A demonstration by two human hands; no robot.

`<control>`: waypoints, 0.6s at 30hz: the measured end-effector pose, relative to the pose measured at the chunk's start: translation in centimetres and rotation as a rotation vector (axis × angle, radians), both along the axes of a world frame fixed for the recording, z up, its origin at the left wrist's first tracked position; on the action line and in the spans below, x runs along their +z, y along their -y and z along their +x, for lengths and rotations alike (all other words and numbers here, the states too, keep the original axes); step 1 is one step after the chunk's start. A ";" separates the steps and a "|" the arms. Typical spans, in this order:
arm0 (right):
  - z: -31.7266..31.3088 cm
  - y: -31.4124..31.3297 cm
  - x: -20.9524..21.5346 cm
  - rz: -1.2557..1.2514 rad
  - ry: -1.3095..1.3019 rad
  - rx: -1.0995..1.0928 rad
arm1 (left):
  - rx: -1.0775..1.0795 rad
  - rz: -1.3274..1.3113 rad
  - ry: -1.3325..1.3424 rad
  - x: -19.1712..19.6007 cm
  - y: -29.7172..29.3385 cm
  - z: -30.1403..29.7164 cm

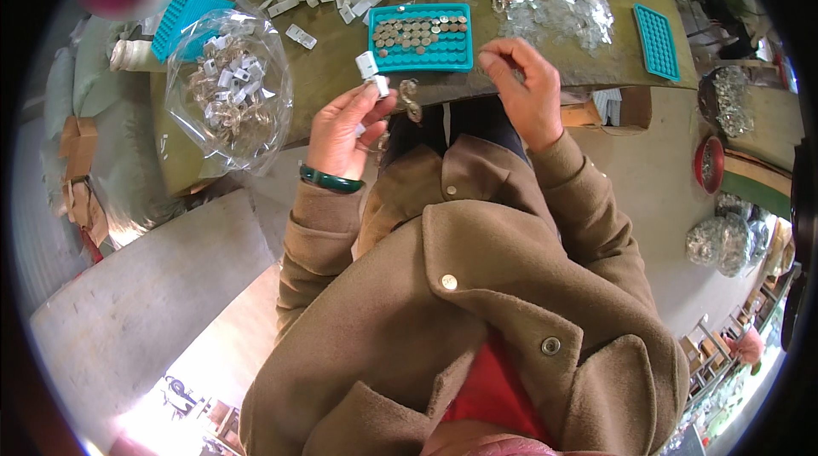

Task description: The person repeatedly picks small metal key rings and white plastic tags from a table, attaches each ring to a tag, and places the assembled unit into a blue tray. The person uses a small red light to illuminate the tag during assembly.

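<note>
On the table (pixel 322 74), a bag (pixel 277 72) lies left of the tray (pixel 447 52). My right hand (pixel 532 94), fingers bent, is beside the tray's right edge; I cannot tell whether it pinches anything. My left hand (pixel 341 125), at the tray's lower left, grasps white pieces (pixel 366 64) between thumb and fingers, beside a coil (pixel 411 101). Discs (pixel 415 27) occupy the tray.
</note>
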State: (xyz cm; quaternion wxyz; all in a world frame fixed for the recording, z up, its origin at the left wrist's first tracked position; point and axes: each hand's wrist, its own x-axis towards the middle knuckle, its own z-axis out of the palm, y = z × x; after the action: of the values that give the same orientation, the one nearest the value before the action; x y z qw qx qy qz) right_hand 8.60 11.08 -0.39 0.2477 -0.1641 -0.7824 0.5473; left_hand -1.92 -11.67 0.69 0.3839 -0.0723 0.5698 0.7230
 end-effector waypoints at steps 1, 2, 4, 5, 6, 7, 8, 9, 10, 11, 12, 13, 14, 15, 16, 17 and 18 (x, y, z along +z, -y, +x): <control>-0.6 -0.7 -0.3 0.050 0.003 -0.057 | -0.005 -0.018 -0.025 -0.2 0.4 -0.5; -1.3 -1.3 -0.5 0.106 -0.008 -0.055 | 0.007 -0.079 -0.057 -0.4 0.7 -1.1; -2.4 -2.3 -1.0 0.216 0.003 -0.064 | 0.067 -0.188 -0.172 -1.1 0.9 -2.0; -2.9 -2.4 -1.3 0.275 -0.013 -0.074 | 0.107 -0.195 -0.183 -1.3 0.9 -2.4; -3.4 -2.4 -1.6 0.328 -0.027 -0.076 | 0.109 -0.194 -0.217 -1.7 0.6 -2.5; -3.9 -2.3 -1.8 0.380 -0.040 -0.075 | 0.121 -0.203 -0.245 -2.0 0.3 -2.6; -4.3 -2.2 -2.1 0.433 -0.056 -0.075 | 0.133 -0.212 -0.275 -2.3 0.0 -2.6; -4.6 -1.8 -2.3 0.428 -0.071 -0.075 | 0.135 -0.172 -0.256 -2.6 -0.4 -2.5; -4.6 -1.6 -2.5 0.448 -0.049 -0.082 | 0.143 -0.187 -0.268 -2.8 -0.7 -2.3; -4.6 -1.3 -2.6 0.467 -0.028 -0.089 | 0.152 -0.193 -0.283 -3.0 -0.9 -2.1; -4.7 -1.2 -2.7 0.485 -0.005 -0.094 | 0.162 -0.194 -0.306 -3.1 -1.2 -1.9; -4.7 -1.1 -2.8 0.490 -0.002 -0.093 | 0.166 -0.179 -0.295 -3.2 -1.4 -1.7; -4.7 -1.0 -2.9 0.499 -0.001 -0.087 | 0.176 -0.171 -0.287 -3.3 -1.6 -1.6; -4.7 -1.0 -2.9 0.503 0.002 -0.079 | 0.187 -0.163 -0.280 -3.4 -1.7 -1.5; -4.6 -1.0 -3.0 0.503 0.010 -0.070 | 0.200 -0.155 -0.275 -3.4 -1.8 -1.5; -4.7 -1.1 -3.0 0.534 -0.008 -0.069 | 0.207 -0.150 -0.263 -3.4 -1.9 -1.4; -4.7 -1.2 -3.0 0.561 -0.021 -0.064 | 0.219 -0.144 -0.254 -3.4 -2.0 -1.4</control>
State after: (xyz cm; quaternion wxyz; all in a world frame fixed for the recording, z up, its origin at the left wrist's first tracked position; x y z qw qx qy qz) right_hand 3.87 12.23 -3.41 0.3089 -0.1080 -0.8951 0.3029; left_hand -3.35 -9.70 -2.73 0.2215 -0.0693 0.6529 0.7210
